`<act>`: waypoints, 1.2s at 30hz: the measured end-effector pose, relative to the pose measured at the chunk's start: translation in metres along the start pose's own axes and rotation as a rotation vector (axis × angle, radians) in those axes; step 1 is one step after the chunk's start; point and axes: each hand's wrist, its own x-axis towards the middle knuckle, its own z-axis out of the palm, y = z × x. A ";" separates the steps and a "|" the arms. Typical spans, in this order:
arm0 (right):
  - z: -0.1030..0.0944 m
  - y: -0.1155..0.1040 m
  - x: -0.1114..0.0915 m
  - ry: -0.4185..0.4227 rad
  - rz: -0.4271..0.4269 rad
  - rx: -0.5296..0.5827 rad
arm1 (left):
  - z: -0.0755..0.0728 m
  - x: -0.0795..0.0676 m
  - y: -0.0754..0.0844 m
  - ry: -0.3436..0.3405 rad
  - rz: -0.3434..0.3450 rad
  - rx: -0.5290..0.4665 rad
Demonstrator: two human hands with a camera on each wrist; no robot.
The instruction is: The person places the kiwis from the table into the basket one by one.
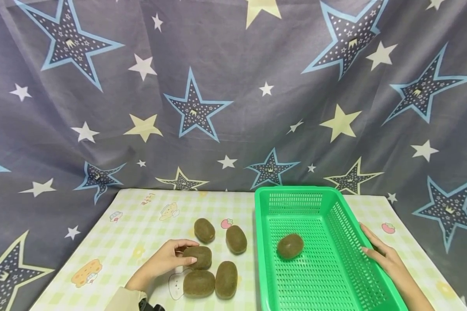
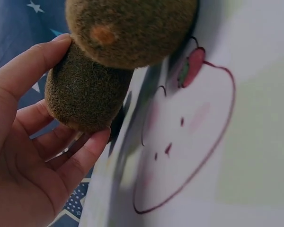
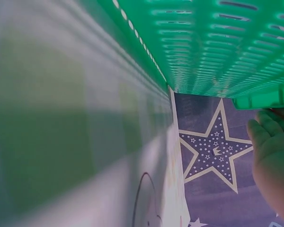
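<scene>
My left hand [image 1: 165, 260] grips a brown fuzzy kiwi [image 1: 201, 258], thumb on one side and fingertips on the other. In the left wrist view the held kiwi [image 2: 85, 92] is partly hidden behind a nearer kiwi [image 2: 132, 28]. Around it on the cloth lie more kiwis: one [image 1: 204, 230] behind, another [image 1: 236, 239] to the back right, a third [image 1: 199, 284] in front, and one more [image 1: 226, 280] at front right. A green plastic basket [image 1: 260, 242] stands to their right with a single kiwi [image 1: 290, 246] inside. My right hand [image 1: 387, 261] holds its right rim.
A pale green checked cloth [image 1: 116, 246] with cartoon prints covers the table. Behind it hangs a dark grey curtain [image 1: 233, 65] with a star pattern. The basket's slotted wall [image 3: 208, 52] rises beside my right hand. A black wrist strap [image 1: 149, 306] shows at my left sleeve.
</scene>
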 end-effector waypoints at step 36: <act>0.002 0.001 0.000 0.022 -0.032 -0.019 | 0.031 0.012 0.064 0.080 0.003 0.004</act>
